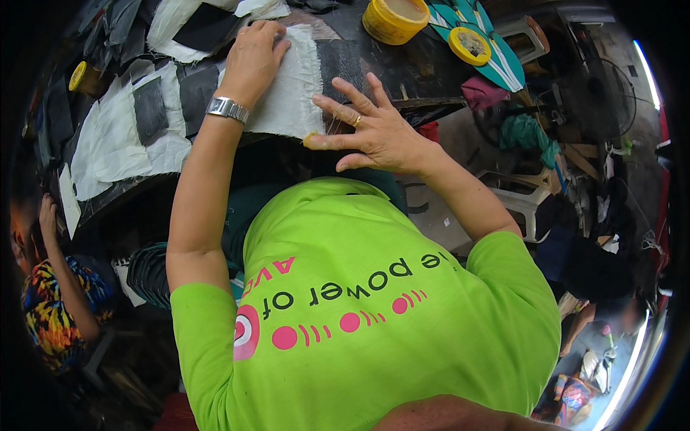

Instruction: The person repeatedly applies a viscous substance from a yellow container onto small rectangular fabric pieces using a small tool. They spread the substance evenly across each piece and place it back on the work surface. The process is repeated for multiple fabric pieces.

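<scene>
A white cloth piece with frayed edges (291, 90) lies on the dark worktable (424, 75). My left hand (255, 61) rests on its left part, fingers bent over the cloth and thumb apart. A wristwatch is on that wrist. My right hand (370, 126) hovers off the cloth's right edge with fingers spread and nothing in them. Yellowish stuff coats one of its fingertips, and fine strands show near the cloth. A dark grey patch (341, 61) lies just right of the cloth. Left of my left hand are another dark patch (198, 97) and more white cloth (108, 140).
Beyond my right hand stand a yellow tub (394, 23) and a smaller round yellow container (469, 46) on green sole-shaped pieces (503, 61). Another yellow container (85, 77) sits far left. Another person's arm (72, 287) is at left; a fan (602, 97) and pale plastic stool (521, 197) are right.
</scene>
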Available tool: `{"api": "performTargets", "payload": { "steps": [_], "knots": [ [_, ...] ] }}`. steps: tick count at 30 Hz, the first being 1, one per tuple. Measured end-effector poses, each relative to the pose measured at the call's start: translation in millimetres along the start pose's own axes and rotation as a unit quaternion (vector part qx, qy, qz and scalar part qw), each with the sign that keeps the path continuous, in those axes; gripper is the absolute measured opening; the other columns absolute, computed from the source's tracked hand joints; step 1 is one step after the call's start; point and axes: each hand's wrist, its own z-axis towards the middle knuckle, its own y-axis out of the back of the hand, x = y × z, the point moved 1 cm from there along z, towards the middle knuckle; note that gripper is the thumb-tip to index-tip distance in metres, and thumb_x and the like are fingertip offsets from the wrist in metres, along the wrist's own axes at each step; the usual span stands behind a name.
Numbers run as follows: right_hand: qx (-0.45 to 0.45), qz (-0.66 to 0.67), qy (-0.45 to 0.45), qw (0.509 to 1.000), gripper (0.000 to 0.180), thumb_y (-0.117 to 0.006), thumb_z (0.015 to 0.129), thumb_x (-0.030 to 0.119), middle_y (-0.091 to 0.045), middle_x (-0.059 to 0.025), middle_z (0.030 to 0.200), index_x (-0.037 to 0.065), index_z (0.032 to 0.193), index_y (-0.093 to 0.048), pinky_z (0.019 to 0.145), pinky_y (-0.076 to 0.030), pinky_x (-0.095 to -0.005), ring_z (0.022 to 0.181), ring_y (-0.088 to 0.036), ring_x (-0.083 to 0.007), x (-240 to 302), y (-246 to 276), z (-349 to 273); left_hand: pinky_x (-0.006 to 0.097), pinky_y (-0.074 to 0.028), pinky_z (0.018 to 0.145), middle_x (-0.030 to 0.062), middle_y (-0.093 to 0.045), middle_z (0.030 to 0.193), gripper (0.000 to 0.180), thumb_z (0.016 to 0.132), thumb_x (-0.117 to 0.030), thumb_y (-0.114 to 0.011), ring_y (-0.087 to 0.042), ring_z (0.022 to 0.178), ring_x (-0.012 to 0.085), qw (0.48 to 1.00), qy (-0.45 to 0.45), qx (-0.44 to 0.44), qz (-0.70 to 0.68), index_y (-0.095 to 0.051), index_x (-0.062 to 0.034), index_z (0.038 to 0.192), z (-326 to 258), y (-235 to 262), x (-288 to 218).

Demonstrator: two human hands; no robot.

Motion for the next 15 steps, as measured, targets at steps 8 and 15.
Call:
{"api": "performTargets", "payload": {
  "steps": [8,15],
  "knots": [
    [-0.278,0.335,-0.061,0.898,0.061,-0.058,0.098,0.052,-0.046,-0.0168,0.149,0.006,0.137,-0.061,0.112,-0.034,-0.0442,0.134,-0.048,-0.027,-23,49,-4,0.033,-0.055,0.079,0.0123,-0.076,0.095,0.025,0.09,-0.022,-0.073,-0.074,0.087,0.0214,0.982,0.091,0.067,-0.149,-0.074,-0.0056,0.108,2,22,-9],
    [-0.393,0.512,-0.134,0.752,0.05,-0.046,0.108,0.024,-0.055,-0.0138,0.139,0.005,0.154,-0.037,0.102,-0.047,-0.0343,0.113,-0.063,-0.0211,-70,6,41,0.025,-0.053,0.076,0.0041,-0.072,0.09,0.019,0.084,-0.004,-0.076,-0.066,0.082,0.0109,0.952,0.007,0.005,-0.307,-0.072,-0.0035,0.102,-58,123,-59]
  ]
}}
